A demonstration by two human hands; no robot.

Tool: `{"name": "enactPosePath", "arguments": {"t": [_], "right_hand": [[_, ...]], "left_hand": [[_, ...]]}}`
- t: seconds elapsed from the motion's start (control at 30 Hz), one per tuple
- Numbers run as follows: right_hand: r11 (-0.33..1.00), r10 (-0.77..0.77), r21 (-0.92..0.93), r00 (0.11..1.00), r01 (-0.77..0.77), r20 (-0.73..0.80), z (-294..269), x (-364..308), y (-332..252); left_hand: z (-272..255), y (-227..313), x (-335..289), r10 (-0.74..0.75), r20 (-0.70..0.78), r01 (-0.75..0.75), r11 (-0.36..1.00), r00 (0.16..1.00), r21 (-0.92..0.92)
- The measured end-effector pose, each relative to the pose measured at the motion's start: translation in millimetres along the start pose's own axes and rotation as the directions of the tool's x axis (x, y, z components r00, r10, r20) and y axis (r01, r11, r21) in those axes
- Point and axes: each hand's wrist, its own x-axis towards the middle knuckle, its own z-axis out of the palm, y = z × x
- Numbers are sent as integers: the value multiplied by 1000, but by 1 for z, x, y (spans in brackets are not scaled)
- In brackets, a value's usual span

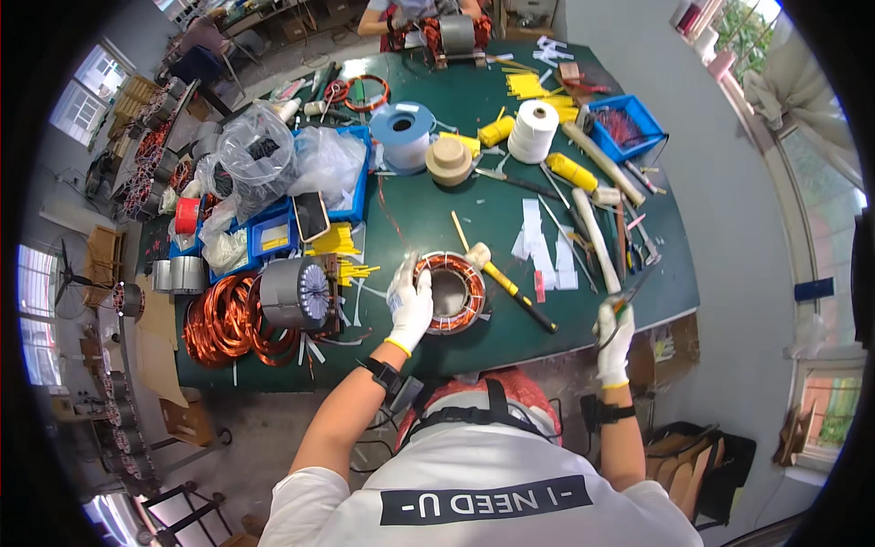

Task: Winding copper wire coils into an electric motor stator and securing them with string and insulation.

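Observation:
A round motor stator (477, 290) with copper windings and white lacing lies at the table's near edge, its bore facing up. My left hand (410, 305), in a white glove, grips its left rim. Off to the right, at the table edge, my gloved right hand (614, 342) is closed around a pair of scissors (622, 304), their blades pointing up and away; the fingers partly cover the handles. Just right of the stator lies a mallet (503, 284) with a pale head and a yellow and black handle.
Left of the stator stand a grey motor housing (283, 294) and coiled copper wire (219, 324). Blue bins (360, 182) and spools (401, 137) sit farther back. Paper strips (533, 237), rods (594, 239) and hand tools lie right. Another person (424, 11) works at the far edge.

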Motion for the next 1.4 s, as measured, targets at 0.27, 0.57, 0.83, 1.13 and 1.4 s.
{"name": "enactPosePath", "arguments": {"t": [0.27,0.57,0.83,1.13,1.4], "right_hand": [[629,43,-726,921,277,388,107,-12,15],[819,79,-497,801,287,593,89,-11,60],[889,323,-456,653,39,685,91,-33,64],[907,386,-402,619,-122,684,111,-35,73],[963,241,-261,662,-71,709,113,-32,70]], "left_hand": [[0,-12,-9,-10,86,8,1000,996,25],[-13,-5,3,47,103,-68,976,994,208],[-14,-5,61,34,508,129,951,860,-281],[-16,3,54,-33,518,172,960,855,-222],[-18,7,52,-47,518,181,960,854,-211]]}}
